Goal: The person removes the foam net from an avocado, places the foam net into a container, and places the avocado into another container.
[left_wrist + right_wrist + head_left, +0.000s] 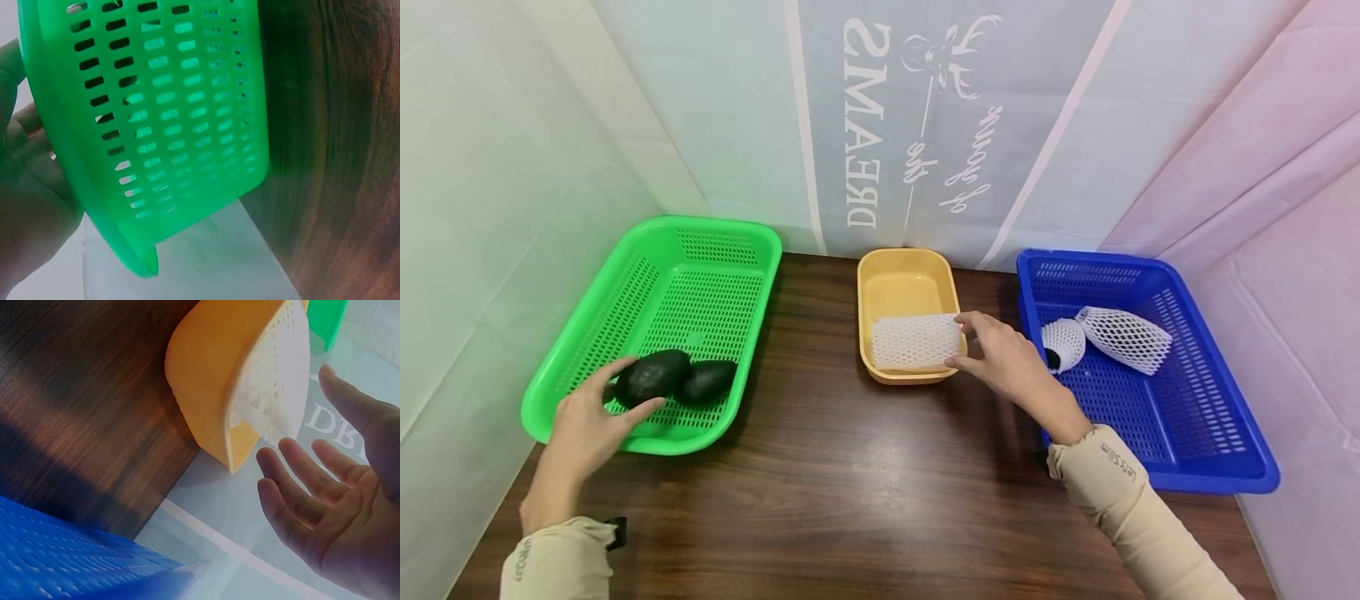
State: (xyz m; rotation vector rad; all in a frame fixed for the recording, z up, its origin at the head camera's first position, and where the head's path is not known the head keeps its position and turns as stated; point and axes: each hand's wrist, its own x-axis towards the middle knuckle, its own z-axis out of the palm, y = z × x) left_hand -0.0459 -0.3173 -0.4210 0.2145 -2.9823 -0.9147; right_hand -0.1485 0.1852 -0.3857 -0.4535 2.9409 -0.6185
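In the green basket (688, 329), my left hand (583, 425) has its thumb and fingers around a dark avocado (653, 377). A second avocado (707, 383) lies against it on the right. The left wrist view mostly catches the basket's outer wall (162, 125), with part of the hand behind the rim. My right hand (1007, 358) is at the right edge of a yellow bin (910, 287). Its spread fingers are close to a white foam net sleeve (916, 342) that lies flat in the bin. In the right wrist view the palm holds nothing.
To the right stands a blue basket (1225, 408). Inside it are a foam net (1063, 343) with a dark end showing and a longer foam net (1126, 337). A printed cloth (940, 108) hangs behind the dark wooden table (850, 492).
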